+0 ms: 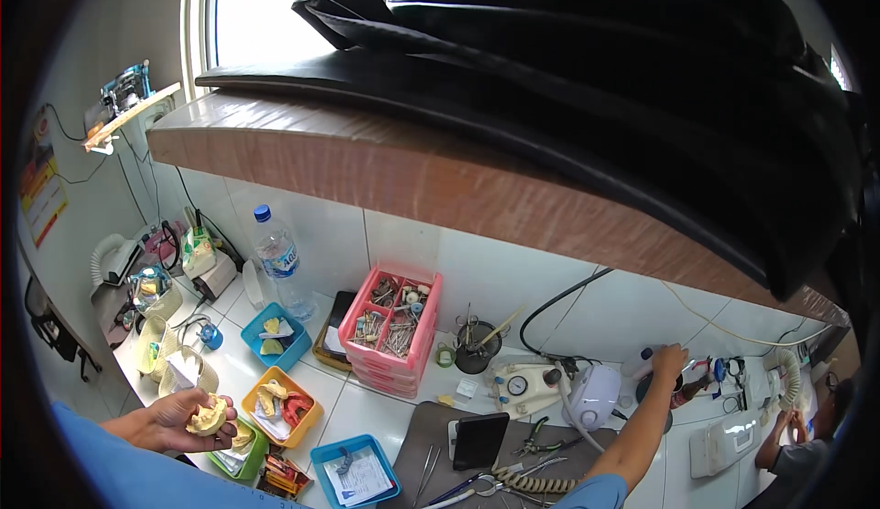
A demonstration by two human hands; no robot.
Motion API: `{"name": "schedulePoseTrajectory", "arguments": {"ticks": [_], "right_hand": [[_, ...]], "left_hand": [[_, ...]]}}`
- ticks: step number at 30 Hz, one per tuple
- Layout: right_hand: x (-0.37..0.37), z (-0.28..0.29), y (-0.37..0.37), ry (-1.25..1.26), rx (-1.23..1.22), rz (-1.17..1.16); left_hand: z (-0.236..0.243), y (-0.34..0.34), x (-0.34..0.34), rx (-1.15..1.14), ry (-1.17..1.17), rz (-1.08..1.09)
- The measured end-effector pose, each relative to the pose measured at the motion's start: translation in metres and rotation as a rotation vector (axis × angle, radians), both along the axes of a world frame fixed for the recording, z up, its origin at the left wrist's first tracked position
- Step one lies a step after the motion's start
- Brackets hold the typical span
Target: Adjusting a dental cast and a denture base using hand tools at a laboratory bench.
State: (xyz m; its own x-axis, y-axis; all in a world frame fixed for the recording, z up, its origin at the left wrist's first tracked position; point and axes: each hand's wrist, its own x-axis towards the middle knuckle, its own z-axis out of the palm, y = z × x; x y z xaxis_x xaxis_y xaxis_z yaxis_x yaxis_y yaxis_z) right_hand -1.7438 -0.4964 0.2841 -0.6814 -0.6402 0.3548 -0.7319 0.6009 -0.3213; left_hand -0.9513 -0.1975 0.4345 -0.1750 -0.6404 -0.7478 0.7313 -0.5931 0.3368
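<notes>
My left hand (174,424), at the lower left, is closed around a cream-yellow dental cast (207,416). Below it stands a green tray (252,461) with another yellow cast and paper inside. Beside that, an orange tray (310,425) holds a yellow cast, a red piece and paper. My right arm stretches far out to the right over the counter. At its end my right hand (670,362) is curled above a dark round container (653,390), next to a whitish bottle (635,364). What its fingers hold is hidden.
A pink drawer box (390,376) of small burs stands by the wall, near a water bottle (279,257). Blue trays (383,451) flank the orange one. Pliers (536,440) and a phone (479,440) lie on a grey mat. A shelf (367,165) overhangs. Another person (807,445) sits right.
</notes>
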Motion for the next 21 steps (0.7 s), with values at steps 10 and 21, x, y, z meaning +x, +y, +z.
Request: {"name": "schedulePoseTrajectory", "arguments": {"ticks": [10, 21], "right_hand": [[0.023, 0.030, 0.001, 0.221, -0.111, 0.129], [-0.002, 0.049, 0.008, 0.112, -0.421, 0.036]], "left_hand": [[-0.002, -0.021, -0.028, -0.016, -0.036, 0.027], [0.019, -0.010, -0.022, 0.024, -0.045, 0.023]]}}
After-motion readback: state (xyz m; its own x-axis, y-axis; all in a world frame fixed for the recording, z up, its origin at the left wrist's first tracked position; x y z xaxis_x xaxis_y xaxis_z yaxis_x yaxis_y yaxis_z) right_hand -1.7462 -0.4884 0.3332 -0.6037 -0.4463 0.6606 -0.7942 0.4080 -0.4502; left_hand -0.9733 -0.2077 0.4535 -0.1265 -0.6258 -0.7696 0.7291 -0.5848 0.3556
